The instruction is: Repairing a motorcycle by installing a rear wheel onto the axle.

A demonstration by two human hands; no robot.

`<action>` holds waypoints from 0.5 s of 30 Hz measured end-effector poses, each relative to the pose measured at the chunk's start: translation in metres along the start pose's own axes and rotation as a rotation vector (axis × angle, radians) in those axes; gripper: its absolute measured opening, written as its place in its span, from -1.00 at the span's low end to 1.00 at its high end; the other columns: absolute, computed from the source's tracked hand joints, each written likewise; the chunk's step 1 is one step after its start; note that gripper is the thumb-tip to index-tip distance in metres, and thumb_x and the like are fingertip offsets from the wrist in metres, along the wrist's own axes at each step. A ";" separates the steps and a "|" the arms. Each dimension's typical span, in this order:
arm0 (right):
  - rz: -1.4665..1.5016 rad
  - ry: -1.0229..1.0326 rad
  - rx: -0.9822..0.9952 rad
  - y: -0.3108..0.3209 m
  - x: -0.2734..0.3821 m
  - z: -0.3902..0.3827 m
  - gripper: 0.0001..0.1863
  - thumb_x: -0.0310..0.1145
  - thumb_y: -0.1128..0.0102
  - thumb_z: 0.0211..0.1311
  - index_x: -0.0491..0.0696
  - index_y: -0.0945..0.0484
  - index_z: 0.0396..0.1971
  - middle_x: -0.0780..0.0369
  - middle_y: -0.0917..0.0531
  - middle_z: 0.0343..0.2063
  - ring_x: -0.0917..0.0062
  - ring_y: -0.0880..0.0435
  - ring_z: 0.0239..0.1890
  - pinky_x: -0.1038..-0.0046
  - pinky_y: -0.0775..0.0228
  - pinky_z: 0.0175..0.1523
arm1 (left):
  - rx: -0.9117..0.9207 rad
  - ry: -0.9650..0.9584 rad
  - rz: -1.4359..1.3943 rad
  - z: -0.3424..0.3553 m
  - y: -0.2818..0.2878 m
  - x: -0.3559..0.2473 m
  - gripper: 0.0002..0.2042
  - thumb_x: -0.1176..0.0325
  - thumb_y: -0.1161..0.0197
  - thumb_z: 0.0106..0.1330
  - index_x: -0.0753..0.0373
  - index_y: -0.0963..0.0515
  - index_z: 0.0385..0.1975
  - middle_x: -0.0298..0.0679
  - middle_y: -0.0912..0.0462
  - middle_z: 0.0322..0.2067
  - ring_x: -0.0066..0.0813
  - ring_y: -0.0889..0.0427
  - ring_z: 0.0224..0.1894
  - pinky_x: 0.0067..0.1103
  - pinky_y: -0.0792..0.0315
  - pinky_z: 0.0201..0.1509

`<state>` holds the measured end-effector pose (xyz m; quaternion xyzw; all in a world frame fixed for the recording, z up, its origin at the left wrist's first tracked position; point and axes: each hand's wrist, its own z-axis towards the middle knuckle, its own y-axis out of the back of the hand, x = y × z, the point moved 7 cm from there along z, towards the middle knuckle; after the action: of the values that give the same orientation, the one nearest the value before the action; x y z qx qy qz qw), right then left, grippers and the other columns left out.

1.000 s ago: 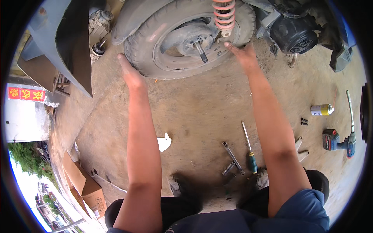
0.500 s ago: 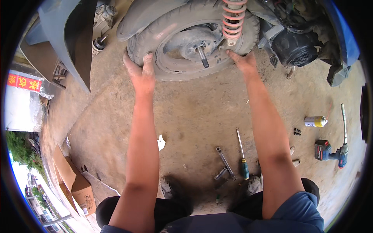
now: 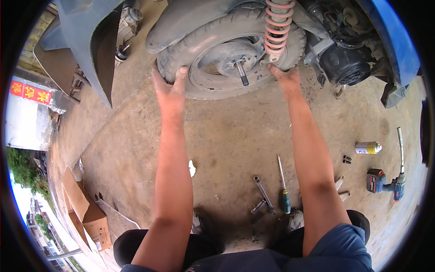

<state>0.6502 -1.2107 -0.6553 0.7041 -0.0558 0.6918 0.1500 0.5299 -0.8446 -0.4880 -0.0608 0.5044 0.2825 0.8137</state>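
A dusty scooter wheel [image 3: 206, 63] with a worn tyre stands under a grey mudguard [image 3: 181, 22]. From its hub sticks a bare threaded axle [image 3: 242, 74]. My left hand [image 3: 170, 84] grips the tyre at its lower left, thumb on the sidewall and fingers behind the tread. On the lower right side, my right hand [image 3: 286, 78] holds the tyre too, with the thumb on the sidewall and the other fingers hidden behind. A red coil shock absorber [image 3: 278, 27] hangs in front of the wheel, its lower eye close to my right thumb.
A black-covered engine [image 3: 342, 65] and blue body panel [image 3: 398, 41] flank the wheel on the right. On the concrete lie a screwdriver [image 3: 285, 199], a wrench [image 3: 264, 195], a spray can [image 3: 368, 148] and a cordless impact wrench [image 3: 398, 187]. A cardboard box [image 3: 93, 222] is at left.
The wheel and both hands on it sit slightly lower and further right in the picture, as do the shock absorber and other scooter parts. My grip looks the same.
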 end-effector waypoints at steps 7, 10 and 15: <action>-0.096 0.008 -0.050 -0.004 0.004 -0.008 -0.06 -0.20 -0.69 0.01 -0.30 -0.36 0.31 0.04 -0.61 0.20 0.34 -0.60 0.22 0.36 -0.36 0.35 | 0.020 -0.014 0.049 0.005 0.006 0.007 -0.01 0.06 -0.52 0.29 0.54 -0.04 0.47 0.14 -0.34 0.35 -0.13 -0.34 0.40 -0.32 -0.21 0.50; -0.150 -0.043 -0.087 0.005 -0.011 0.002 -0.06 -0.18 -0.69 0.00 -0.31 -0.37 0.30 0.03 -0.62 0.19 0.32 -0.60 0.22 0.36 -0.35 0.35 | 0.021 0.003 -0.067 -0.001 -0.005 0.006 0.01 0.03 -0.53 0.27 0.54 -0.03 0.47 0.15 -0.32 0.36 -0.12 -0.34 0.40 -0.33 -0.20 0.50; -0.210 0.028 -0.082 0.001 0.002 -0.004 0.22 0.11 -0.70 -0.15 -0.52 -0.28 0.28 -0.20 -0.57 0.21 0.13 -0.58 0.29 0.32 -0.35 0.40 | 0.014 0.008 -0.054 0.004 0.001 0.010 0.02 0.03 -0.52 0.28 0.53 -0.01 0.48 0.15 -0.33 0.36 -0.10 -0.33 0.40 -0.32 -0.20 0.51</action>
<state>0.6460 -1.2097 -0.6532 0.6895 -0.0078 0.6792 0.2513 0.5361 -0.8376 -0.4945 -0.0698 0.5080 0.2566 0.8193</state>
